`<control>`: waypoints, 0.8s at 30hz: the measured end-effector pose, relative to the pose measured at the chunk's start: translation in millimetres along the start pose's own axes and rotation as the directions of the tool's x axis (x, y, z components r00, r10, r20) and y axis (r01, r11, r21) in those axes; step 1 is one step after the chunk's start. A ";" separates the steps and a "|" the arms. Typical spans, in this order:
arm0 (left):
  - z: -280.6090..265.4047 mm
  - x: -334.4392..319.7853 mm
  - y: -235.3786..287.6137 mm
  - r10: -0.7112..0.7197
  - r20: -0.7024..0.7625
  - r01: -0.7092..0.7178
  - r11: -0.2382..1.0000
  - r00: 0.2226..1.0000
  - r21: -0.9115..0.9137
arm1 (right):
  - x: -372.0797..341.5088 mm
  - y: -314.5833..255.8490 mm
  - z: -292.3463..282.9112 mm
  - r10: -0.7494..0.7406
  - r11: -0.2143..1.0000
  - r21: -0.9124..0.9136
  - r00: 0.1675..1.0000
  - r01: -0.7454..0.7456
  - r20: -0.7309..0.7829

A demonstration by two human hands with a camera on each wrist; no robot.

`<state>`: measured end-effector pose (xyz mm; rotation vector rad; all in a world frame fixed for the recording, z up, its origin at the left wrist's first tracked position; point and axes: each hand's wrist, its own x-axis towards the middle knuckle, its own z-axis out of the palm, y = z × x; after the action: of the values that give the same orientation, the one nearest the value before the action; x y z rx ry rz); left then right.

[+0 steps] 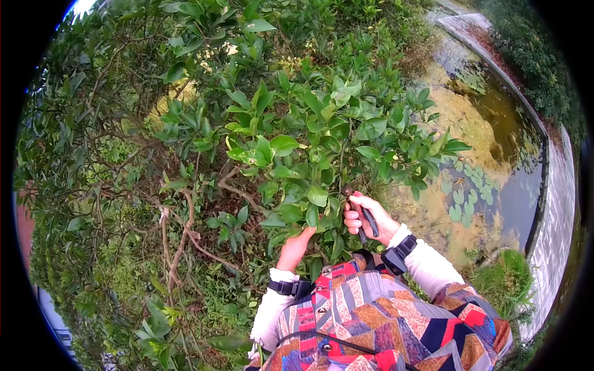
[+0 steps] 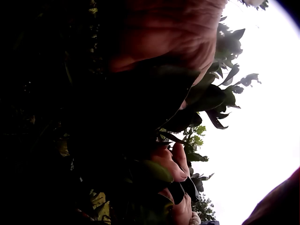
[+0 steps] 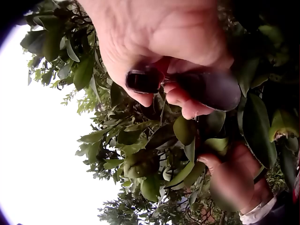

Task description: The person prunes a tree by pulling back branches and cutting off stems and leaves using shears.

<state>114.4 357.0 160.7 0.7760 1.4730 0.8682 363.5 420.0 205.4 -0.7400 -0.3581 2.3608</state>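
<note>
My right hand point(image 1: 371, 217) grips a pair of pruning shears point(image 1: 369, 221) by its dark handles, beside a leafy branch point(image 1: 317, 196) of a bushy tree. In the right wrist view the two handle ends point(image 3: 218, 91) stick out of the curled fingers, spread apart; the blades are hidden. My left hand point(image 1: 296, 250) reaches into the leaves just left of and below the shears. Its thumb shows among the foliage in the right wrist view, while leaves cover most fingers; I cannot tell whether they hold a stem. The left wrist view is very dark, with the palm point(image 2: 173, 37) above a large leaf point(image 2: 140, 98).
Bare brown branches point(image 1: 187, 229) spread low on the left, over green undergrowth. A pond point(image 1: 458, 130) with lily pads point(image 1: 468, 191) lies to the right, edged by a pale stone path point(image 1: 552, 229). A grassy clump point(image 1: 504, 278) grows near my right elbow.
</note>
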 end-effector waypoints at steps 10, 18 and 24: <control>7.5 -11.7 21.1 0.098 0.050 -0.088 0.981 0.994 -0.175 | 0.2 -2.5 4.4 0.052 0.969 0.235 0.991 -0.081 0.126; 2.0 -8.5 15.7 0.212 0.129 -0.196 0.973 0.969 -0.124 | -2.8 -1.3 4.4 0.035 0.980 0.191 0.994 -0.054 0.103; 4.3 -9.6 17.0 0.270 0.123 -0.254 0.958 0.955 -0.132 | -3.1 -0.8 2.3 0.037 0.989 0.140 0.993 -0.053 0.113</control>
<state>119.2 357.6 180.1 0.9406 1.2013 1.0664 364.5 418.5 208.9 -0.5580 -0.2171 2.4465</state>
